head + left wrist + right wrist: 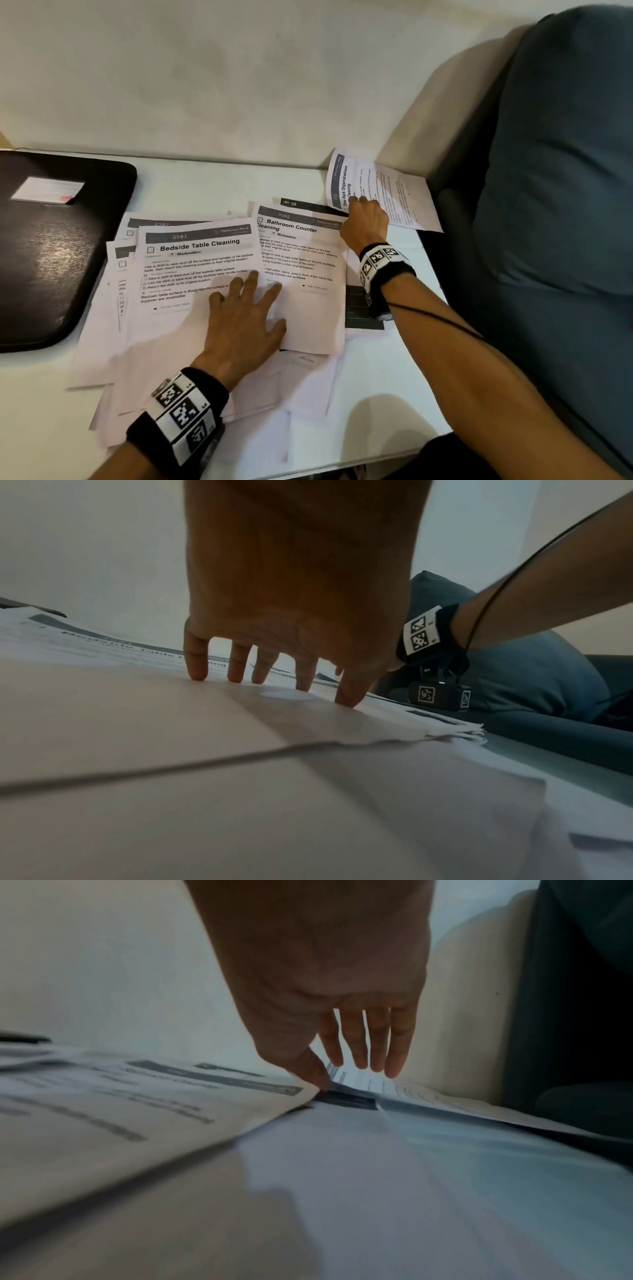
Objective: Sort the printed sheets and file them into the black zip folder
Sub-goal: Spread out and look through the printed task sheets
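Note:
The black zip folder (51,246) lies closed at the left of the white table (205,185). Printed sheets overlap in a loose spread beside it. My left hand (253,291) lies flat with fingers spread, pressing where the "Bedside Table Cleaning" sheet (198,260) meets the "Bathroom Counter Cleaning" sheet (308,267); its fingertips (198,674) touch the paper. My right hand (359,205) pinches the near edge of the "Shoe Rack Organization" sheet (387,192), thumb (315,1074) at the edge, fingers over it. That sheet tilts up at the table's far right.
A blue-grey sofa cushion (565,205) stands against the table's right edge. A white label (48,190) sits on the folder. A dark printed sheet (359,308) lies under my right wrist. The wall runs behind the table. More sheets reach the table's front edge.

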